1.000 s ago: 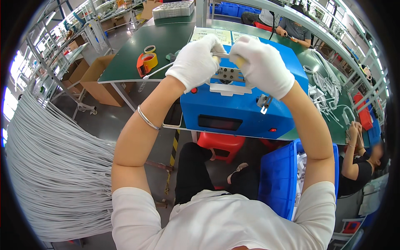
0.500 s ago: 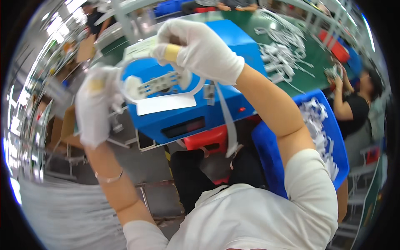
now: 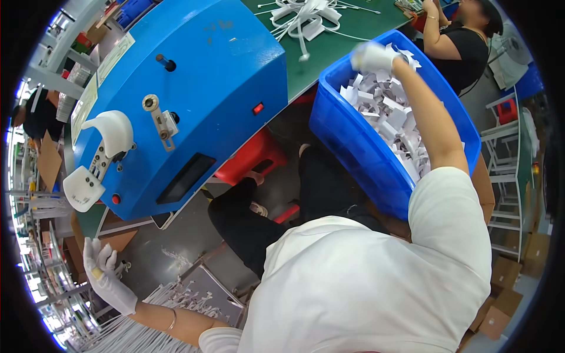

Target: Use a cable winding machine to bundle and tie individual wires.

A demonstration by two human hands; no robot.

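"How is the left hand seen in the head view?"

"With gloved fingers spread; the blue machine is seen above and right of it, the pale strands below and right."

"And the right hand?"

"Held over one end of the blue bin; its grip is blurred and cannot be made out. White scraps are heaped beneath, and white cables are laid on the table to its upper left."
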